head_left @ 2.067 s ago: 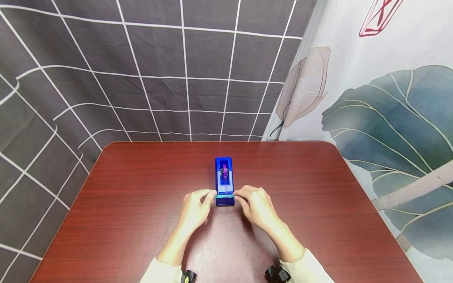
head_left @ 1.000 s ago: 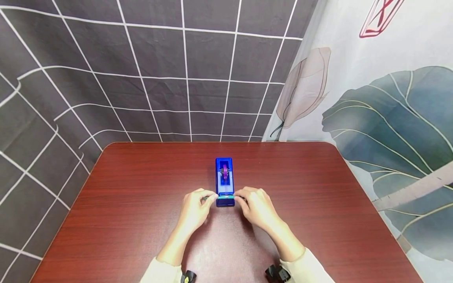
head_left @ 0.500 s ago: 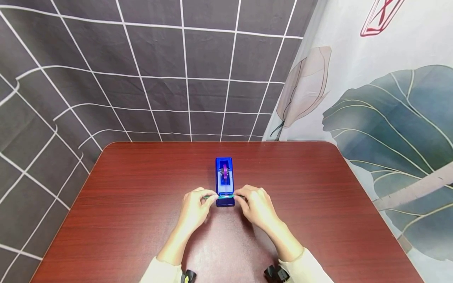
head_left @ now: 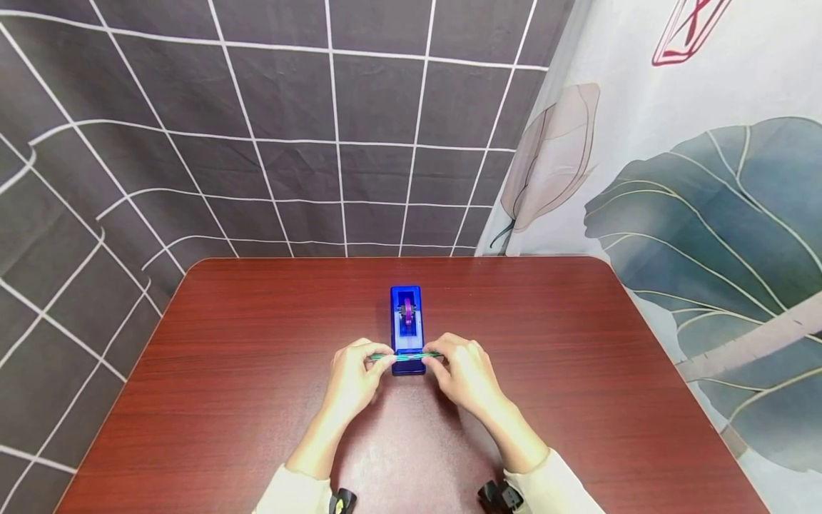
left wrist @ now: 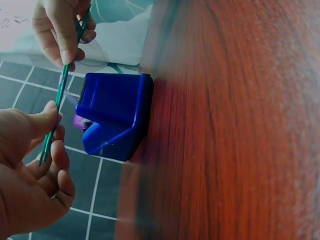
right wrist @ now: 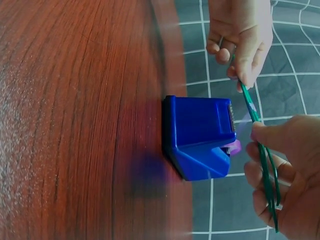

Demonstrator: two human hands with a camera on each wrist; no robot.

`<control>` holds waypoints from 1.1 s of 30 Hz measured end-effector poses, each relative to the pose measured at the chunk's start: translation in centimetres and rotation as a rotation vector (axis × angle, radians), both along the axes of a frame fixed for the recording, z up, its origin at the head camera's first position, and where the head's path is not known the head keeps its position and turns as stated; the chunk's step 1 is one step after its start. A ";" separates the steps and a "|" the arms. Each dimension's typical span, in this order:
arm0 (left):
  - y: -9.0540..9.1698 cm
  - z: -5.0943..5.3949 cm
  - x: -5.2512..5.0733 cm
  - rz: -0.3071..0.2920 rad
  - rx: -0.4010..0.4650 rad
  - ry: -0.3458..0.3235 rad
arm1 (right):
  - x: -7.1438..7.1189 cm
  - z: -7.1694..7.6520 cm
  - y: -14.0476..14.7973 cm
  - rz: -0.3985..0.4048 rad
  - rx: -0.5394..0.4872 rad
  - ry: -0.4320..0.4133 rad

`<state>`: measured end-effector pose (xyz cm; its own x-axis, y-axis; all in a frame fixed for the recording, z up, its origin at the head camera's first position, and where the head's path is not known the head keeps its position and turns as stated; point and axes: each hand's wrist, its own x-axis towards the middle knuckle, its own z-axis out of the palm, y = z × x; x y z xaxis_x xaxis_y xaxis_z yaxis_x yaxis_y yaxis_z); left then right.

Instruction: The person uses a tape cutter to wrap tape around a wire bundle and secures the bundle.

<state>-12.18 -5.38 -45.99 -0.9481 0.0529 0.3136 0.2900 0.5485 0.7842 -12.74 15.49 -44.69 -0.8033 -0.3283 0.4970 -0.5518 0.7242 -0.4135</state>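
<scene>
A bundle of thin green strands (head_left: 409, 356) spans both hands just above the front end of a blue tape dispenser (head_left: 407, 368). My left hand (head_left: 355, 373) pinches its left part between thumb and fingers; my right hand (head_left: 467, 371) pinches the right part. In the right wrist view, the strands (right wrist: 267, 175) splay apart beyond the right thumb. A faint clear strip (right wrist: 243, 120) seems to run from the dispenser's toothed cutter (right wrist: 231, 118) to the bundle; whether it wraps round is unclear. A purple-cored tape roll (head_left: 407, 311) sits in the dispenser.
The dispenser stands on a reddish-brown wooden table (head_left: 257, 314), lengthwise to the person. Behind the table hangs a dark grey cloth (head_left: 289, 93) with white grid lines. A leaf-patterned curtain (head_left: 706, 214) hangs at the right.
Both hands stay over the dispenser's front end. The bundle's strands show further out past both pinches than two seconds ago, and its right end tilts slightly up. The dispenser keeps its place.
</scene>
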 end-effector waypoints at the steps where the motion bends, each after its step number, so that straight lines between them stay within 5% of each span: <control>1: 0.0 0.0 0.0 0.002 -0.003 0.002 | 0.0 0.0 0.0 -0.001 0.001 0.002; 21: 0.1 0.0 -0.1 0.021 -0.028 0.002 | 0.0 -0.3 0.0 0.020 0.058 -0.056; 33: -0.2 -0.2 0.0 -0.024 -0.066 -0.012 | 0.0 -0.3 0.0 0.040 0.048 -0.052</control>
<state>-12.16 -5.53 -46.16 -0.9500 0.0960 0.2972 0.2945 0.5925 0.7498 -12.72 15.47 -44.98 -0.8131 -0.3832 0.4381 -0.5597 0.7214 -0.4078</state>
